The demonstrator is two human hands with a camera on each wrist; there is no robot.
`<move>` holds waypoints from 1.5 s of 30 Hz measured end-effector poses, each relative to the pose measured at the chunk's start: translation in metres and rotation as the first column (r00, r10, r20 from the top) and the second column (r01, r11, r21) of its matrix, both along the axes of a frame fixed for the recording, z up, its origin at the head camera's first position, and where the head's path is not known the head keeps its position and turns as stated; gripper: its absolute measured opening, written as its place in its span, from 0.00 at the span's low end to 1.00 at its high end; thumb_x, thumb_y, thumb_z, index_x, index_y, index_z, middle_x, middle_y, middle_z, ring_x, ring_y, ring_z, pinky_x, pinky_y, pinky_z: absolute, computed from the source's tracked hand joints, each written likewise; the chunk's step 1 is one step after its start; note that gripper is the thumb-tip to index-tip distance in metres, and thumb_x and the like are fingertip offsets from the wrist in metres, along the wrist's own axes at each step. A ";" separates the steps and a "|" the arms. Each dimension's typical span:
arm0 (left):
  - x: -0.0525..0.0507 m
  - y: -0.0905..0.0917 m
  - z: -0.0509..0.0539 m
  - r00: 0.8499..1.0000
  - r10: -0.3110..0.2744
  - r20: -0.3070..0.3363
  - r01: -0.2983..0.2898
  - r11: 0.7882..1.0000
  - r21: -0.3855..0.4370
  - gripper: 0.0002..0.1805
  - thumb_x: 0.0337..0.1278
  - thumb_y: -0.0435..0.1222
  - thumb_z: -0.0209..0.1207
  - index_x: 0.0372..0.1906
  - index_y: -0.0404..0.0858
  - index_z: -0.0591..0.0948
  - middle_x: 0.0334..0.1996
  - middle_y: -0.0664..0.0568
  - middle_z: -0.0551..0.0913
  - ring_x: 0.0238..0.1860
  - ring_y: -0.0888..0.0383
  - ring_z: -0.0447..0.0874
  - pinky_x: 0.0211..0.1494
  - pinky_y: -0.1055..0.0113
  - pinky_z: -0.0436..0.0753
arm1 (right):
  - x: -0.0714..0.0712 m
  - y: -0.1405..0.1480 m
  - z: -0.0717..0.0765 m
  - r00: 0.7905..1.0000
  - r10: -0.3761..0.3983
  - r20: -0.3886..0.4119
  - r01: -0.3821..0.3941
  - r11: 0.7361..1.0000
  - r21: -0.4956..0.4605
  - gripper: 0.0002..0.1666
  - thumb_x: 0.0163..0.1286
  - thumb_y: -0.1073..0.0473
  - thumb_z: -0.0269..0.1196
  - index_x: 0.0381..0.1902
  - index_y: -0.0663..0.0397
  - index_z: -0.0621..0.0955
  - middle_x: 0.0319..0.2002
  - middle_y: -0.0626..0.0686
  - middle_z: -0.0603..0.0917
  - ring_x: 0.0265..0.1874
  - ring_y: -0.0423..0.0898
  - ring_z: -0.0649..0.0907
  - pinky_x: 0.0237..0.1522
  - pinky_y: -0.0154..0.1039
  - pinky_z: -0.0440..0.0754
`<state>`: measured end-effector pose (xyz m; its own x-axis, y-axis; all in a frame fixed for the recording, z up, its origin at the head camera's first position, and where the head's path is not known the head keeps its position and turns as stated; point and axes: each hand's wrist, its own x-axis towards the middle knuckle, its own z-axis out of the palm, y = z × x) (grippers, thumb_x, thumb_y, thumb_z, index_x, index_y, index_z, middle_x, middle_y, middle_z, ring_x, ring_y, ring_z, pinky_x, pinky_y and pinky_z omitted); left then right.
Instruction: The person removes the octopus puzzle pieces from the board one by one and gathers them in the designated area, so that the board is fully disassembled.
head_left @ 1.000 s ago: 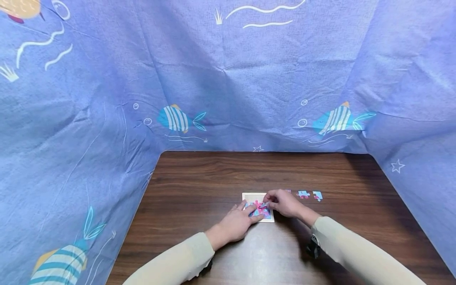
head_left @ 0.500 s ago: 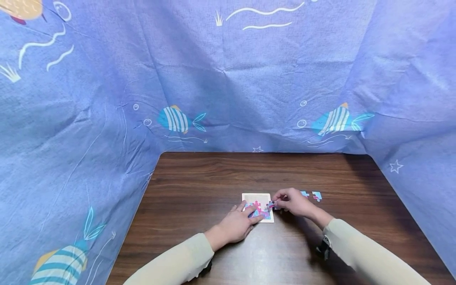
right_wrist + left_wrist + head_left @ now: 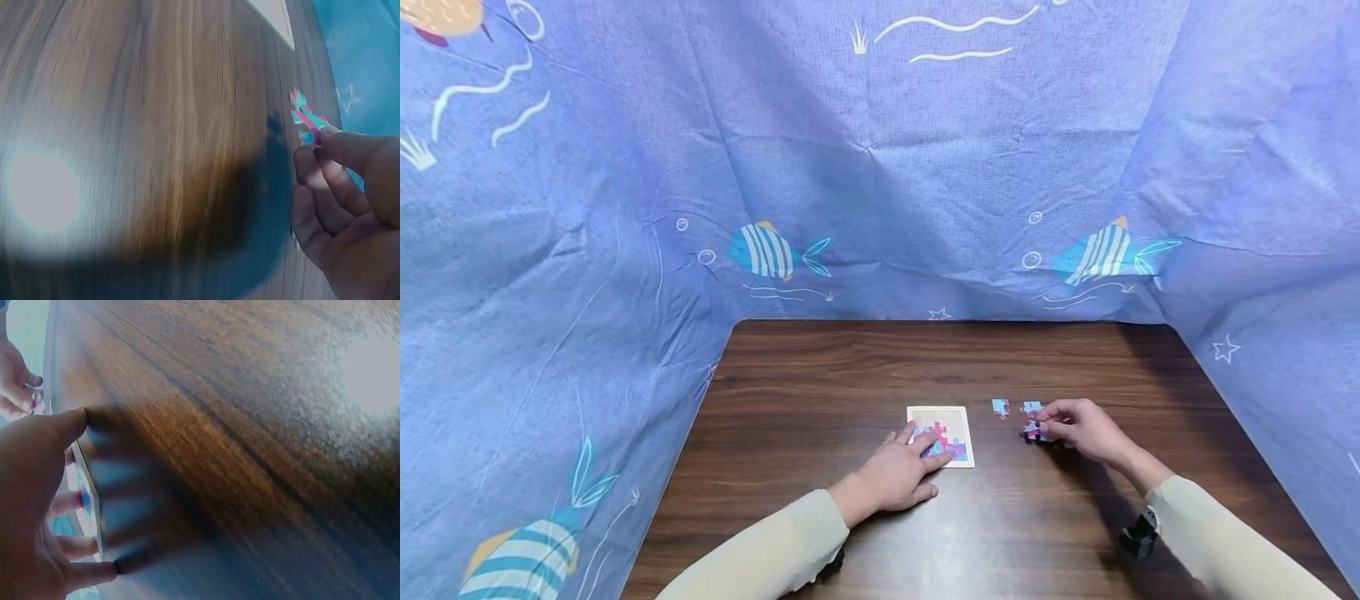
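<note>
My left hand (image 3: pixel 898 471) lies with spread, straight fingers on the square white-rimmed puzzle tray (image 3: pixel 969 437). Pink and blue jigsaw pieces (image 3: pixel 940 435) fill its lower part, partly covered by the fingers. To the right of the tray, my right hand (image 3: pixel 1086 429) pinches a pink and blue puzzle piece (image 3: pixel 1032 430) between thumb and fingertips. The right wrist view shows that piece (image 3: pixel 310 128) raised off the table, its shadow falling beside it. Two loose puzzle pieces lie behind it: one on the left (image 3: pixel 1001 407), another (image 3: pixel 1032 407) close to the right fingertips.
The dark wood-grain table (image 3: pixel 820 367) carries everything. A blue cloth (image 3: pixel 880 167) printed with fish hangs behind it and along both sides. Glare whitens part of the tabletop in both wrist views. Anything under my right hand is hidden.
My right hand has moved right, from over the tray to the loose pieces, carrying the puzzle piece with it. The loose piece at left has come into view. My left hand stays on the tray.
</note>
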<state>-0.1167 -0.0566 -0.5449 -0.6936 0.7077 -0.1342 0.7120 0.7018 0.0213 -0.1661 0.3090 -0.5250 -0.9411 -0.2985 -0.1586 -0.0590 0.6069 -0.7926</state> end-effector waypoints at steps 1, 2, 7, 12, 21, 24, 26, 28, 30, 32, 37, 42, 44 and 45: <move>0.000 0.000 0.000 1.000 0.000 -0.002 0.000 1.000 -0.001 0.34 0.71 0.61 0.53 0.78 0.64 0.65 0.78 0.52 0.65 0.76 0.34 0.62 0.68 0.39 0.75 | 0.001 0.005 0.000 1.000 -0.011 0.006 0.011 1.000 0.009 0.08 0.70 0.62 0.67 0.44 0.61 0.86 0.33 0.54 0.89 0.28 0.46 0.85 0.28 0.40 0.84; 0.000 0.000 0.000 1.000 0.000 -0.005 0.000 1.000 -0.001 0.34 0.71 0.61 0.53 0.78 0.64 0.65 0.78 0.52 0.65 0.76 0.34 0.63 0.68 0.39 0.75 | 0.002 0.010 0.000 1.000 -0.012 0.007 0.012 1.000 0.019 0.08 0.70 0.62 0.67 0.43 0.61 0.86 0.33 0.54 0.89 0.28 0.46 0.85 0.28 0.40 0.84; 0.000 0.001 -0.001 1.000 0.003 -0.010 -0.003 1.000 -0.002 0.34 0.71 0.61 0.53 0.78 0.64 0.65 0.78 0.52 0.65 0.76 0.34 0.63 0.67 0.39 0.76 | 0.005 0.030 0.001 1.000 -0.019 0.013 0.018 0.995 0.095 0.06 0.71 0.62 0.67 0.41 0.59 0.86 0.33 0.53 0.88 0.30 0.46 0.84 0.27 0.39 0.82; 0.001 0.001 -0.001 1.000 0.011 0.003 -0.011 1.000 0.006 0.34 0.71 0.60 0.54 0.78 0.64 0.65 0.78 0.51 0.65 0.76 0.33 0.62 0.67 0.38 0.75 | 0.005 0.042 0.000 1.000 -0.030 -0.008 0.031 0.985 0.171 0.04 0.70 0.64 0.66 0.39 0.58 0.86 0.31 0.51 0.87 0.29 0.44 0.83 0.25 0.37 0.80; 0.000 0.002 0.001 1.000 0.014 0.002 -0.014 1.000 -0.001 0.33 0.71 0.60 0.53 0.78 0.63 0.65 0.78 0.52 0.65 0.76 0.34 0.62 0.67 0.39 0.75 | 0.000 0.047 -0.008 0.996 -0.008 -0.086 0.032 0.958 0.283 0.03 0.70 0.63 0.67 0.36 0.55 0.87 0.29 0.46 0.86 0.27 0.41 0.81 0.28 0.35 0.76; 0.000 0.002 0.002 1.000 0.013 0.005 -0.013 1.000 -0.002 0.33 0.71 0.59 0.54 0.78 0.63 0.66 0.78 0.52 0.66 0.76 0.34 0.62 0.67 0.38 0.75 | -0.001 0.047 -0.009 0.995 -0.001 -0.099 0.033 0.948 0.318 0.03 0.69 0.62 0.68 0.35 0.54 0.87 0.29 0.46 0.86 0.28 0.40 0.80 0.30 0.36 0.76; 0.000 0.002 0.002 1.000 0.016 0.010 -0.016 1.000 -0.002 0.33 0.71 0.59 0.54 0.78 0.63 0.65 0.78 0.52 0.65 0.76 0.34 0.62 0.67 0.38 0.75 | -0.002 0.048 -0.009 0.993 0.011 -0.121 0.030 0.941 0.338 0.03 0.68 0.62 0.69 0.34 0.53 0.87 0.30 0.46 0.87 0.29 0.39 0.79 0.33 0.37 0.76; 0.001 0.002 0.001 1.000 0.018 0.013 -0.018 1.000 -0.003 0.33 0.71 0.59 0.53 0.78 0.63 0.65 0.78 0.52 0.65 0.77 0.34 0.62 0.68 0.38 0.75 | -0.003 0.048 -0.009 0.989 0.030 -0.145 0.024 0.934 0.356 0.03 0.67 0.62 0.70 0.32 0.52 0.88 0.30 0.45 0.87 0.29 0.38 0.79 0.34 0.38 0.76; 0.002 0.002 0.001 1.000 0.019 0.015 -0.019 1.000 -0.005 0.33 0.71 0.60 0.54 0.78 0.63 0.65 0.78 0.52 0.65 0.77 0.34 0.62 0.68 0.38 0.75 | -0.003 0.049 -0.010 0.986 0.043 -0.162 0.020 0.931 0.365 0.03 0.66 0.62 0.71 0.31 0.51 0.87 0.29 0.45 0.87 0.29 0.37 0.78 0.35 0.38 0.76; 0.002 0.003 0.001 1.000 0.019 0.016 -0.019 1.000 -0.006 0.33 0.71 0.60 0.54 0.78 0.63 0.65 0.78 0.52 0.65 0.77 0.33 0.62 0.68 0.38 0.75 | -0.003 0.050 -0.011 0.985 0.045 -0.168 0.020 0.931 0.366 0.03 0.65 0.61 0.72 0.30 0.50 0.88 0.28 0.43 0.87 0.29 0.36 0.78 0.35 0.37 0.75; 0.002 0.003 0.002 1.000 0.023 0.022 -0.023 1.000 0.004 0.33 0.71 0.59 0.55 0.78 0.63 0.66 0.78 0.52 0.65 0.77 0.33 0.61 0.68 0.38 0.74 | -0.003 0.051 -0.013 0.978 0.056 -0.203 0.022 0.930 0.368 0.04 0.62 0.60 0.74 0.29 0.48 0.87 0.27 0.42 0.87 0.28 0.35 0.78 0.34 0.37 0.75; 0.002 0.001 0.003 0.999 0.019 0.026 -0.019 1.000 0.020 0.33 0.71 0.59 0.55 0.78 0.63 0.66 0.78 0.52 0.64 0.77 0.34 0.61 0.68 0.38 0.74 | -0.002 0.051 -0.012 0.977 0.056 -0.207 0.027 0.926 0.377 0.04 0.62 0.60 0.73 0.29 0.48 0.87 0.27 0.43 0.87 0.28 0.36 0.77 0.34 0.38 0.75; 0.002 0.000 0.002 0.999 0.018 0.033 -0.019 0.999 0.026 0.33 0.71 0.59 0.54 0.78 0.63 0.65 0.79 0.51 0.63 0.77 0.34 0.60 0.69 0.38 0.73 | -0.003 0.051 -0.012 0.979 0.052 -0.198 0.026 0.927 0.374 0.04 0.63 0.60 0.73 0.29 0.48 0.87 0.28 0.43 0.87 0.28 0.37 0.78 0.35 0.39 0.75; 0.002 -0.001 0.002 0.999 0.017 0.039 -0.018 0.999 0.031 0.33 0.71 0.59 0.54 0.79 0.63 0.65 0.80 0.51 0.62 0.78 0.34 0.59 0.70 0.38 0.73 | -0.003 0.050 -0.012 0.981 0.048 -0.190 0.027 0.927 0.374 0.04 0.63 0.59 0.73 0.30 0.48 0.87 0.28 0.43 0.87 0.28 0.37 0.77 0.35 0.38 0.75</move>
<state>-0.1148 -0.0575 -0.5433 -0.7008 0.6996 -0.1395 0.6977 0.7129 0.0704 -0.1689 0.3592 -0.5366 -0.9616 -0.2634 -0.0770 -0.1954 0.8542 -0.4818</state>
